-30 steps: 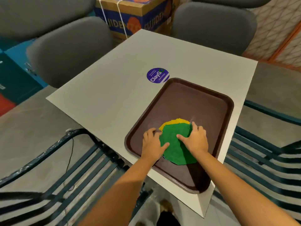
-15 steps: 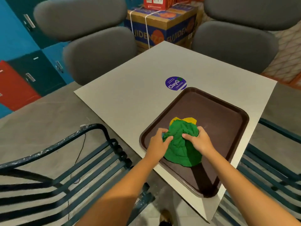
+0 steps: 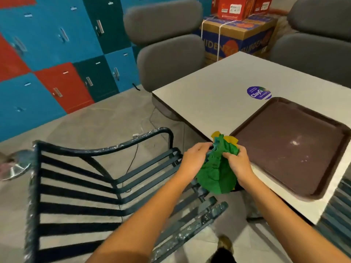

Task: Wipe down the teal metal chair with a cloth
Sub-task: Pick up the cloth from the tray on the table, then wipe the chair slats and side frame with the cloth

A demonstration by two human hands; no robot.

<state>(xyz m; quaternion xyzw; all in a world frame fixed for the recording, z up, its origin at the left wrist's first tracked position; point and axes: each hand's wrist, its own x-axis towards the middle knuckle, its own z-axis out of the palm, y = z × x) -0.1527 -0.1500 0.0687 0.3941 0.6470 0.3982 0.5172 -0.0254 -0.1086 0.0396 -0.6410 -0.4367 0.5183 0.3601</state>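
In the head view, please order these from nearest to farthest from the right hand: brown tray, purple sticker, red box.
1. brown tray, just right of the right hand.
2. purple sticker, on the table beyond the tray.
3. red box, on the cartons behind the table.

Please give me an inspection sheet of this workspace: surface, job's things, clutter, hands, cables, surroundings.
Surface: white square table, with a purple round sticker stuck on it.
Job's things: green cloth with yellow and blue layers, bunched and lifted off the table corner; teal metal chair with slatted seat, beside the table, not yet touched by the cloth.
Clutter: brown tray on the table, nothing in it, with pale smudges.
Hands: left hand and right hand both grip the cloth.
Cables: thin dark cable on the floor behind the chair.
Surroundings: grey padded chairs, strapped cardboard box, blue, red and dark teal lockers.
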